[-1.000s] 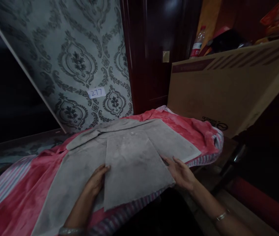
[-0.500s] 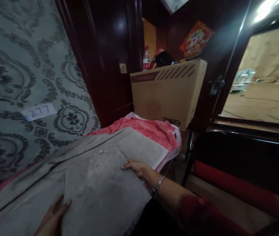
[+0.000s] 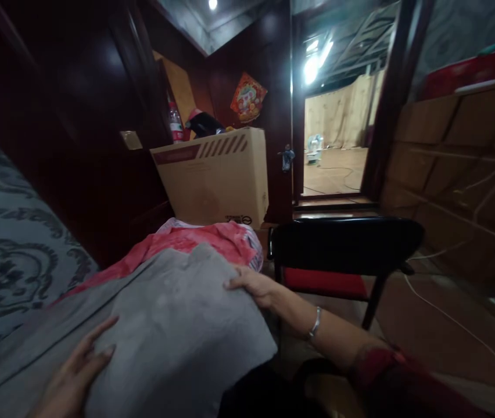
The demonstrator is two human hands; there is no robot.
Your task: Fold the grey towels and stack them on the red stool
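Observation:
A grey garment (image 3: 173,325) lies folded on a red-pink blanket (image 3: 195,241) that covers the surface in front of me. My left hand (image 3: 73,377) rests flat on the left edge of the folded grey panel, fingers stretched out. My right hand (image 3: 251,285) lies on the panel's far right corner with fingers extended along the cloth edge; a silver bracelet (image 3: 315,324) circles that wrist. Neither hand grips anything I can make out.
A large cardboard box (image 3: 215,180) stands behind the blanket, with a bottle (image 3: 175,123) on top. A black chair with a red seat (image 3: 343,255) is just right of my right arm. An open doorway (image 3: 339,145) and stacked cardboard boxes (image 3: 456,174) lie beyond.
The view has swung to the right, bringing the chair and doorway in and losing the patterned wall's label. Both hands stay on the grey garment's folded panel.

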